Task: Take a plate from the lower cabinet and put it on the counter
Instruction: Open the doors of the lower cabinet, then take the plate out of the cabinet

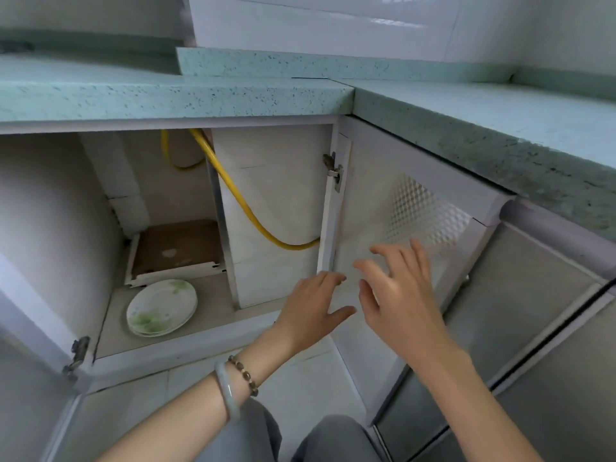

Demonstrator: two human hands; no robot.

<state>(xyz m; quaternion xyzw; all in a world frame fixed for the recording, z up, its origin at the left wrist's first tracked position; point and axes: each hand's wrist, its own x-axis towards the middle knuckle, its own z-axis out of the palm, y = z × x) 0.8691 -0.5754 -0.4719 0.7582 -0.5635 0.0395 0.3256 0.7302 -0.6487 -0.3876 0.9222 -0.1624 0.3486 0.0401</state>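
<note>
Plates in open lower cabinet, both hands empty

Plates [162, 307]: small stack, white with green print, on the lower cabinet [206, 291] floor, left of centre, below the teal bench [173, 98]. Yellow hose [240, 201]: looped across the cabinet's back wall. Left hand [311, 306]: fingers spread, holding nothing, well right of the plates. Right hand [396, 291]: wide, empty, before the open cabinet door [383, 208].

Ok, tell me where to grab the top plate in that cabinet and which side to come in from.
Grip the near rim of the top plate, coming in through the open cabinet front, thumb on top and fingers under the edge. The plates lie flat in a stack on the cabinet floor, so only the rim offers purchase. Both hands, left hand and right hand, are empty.
</note>
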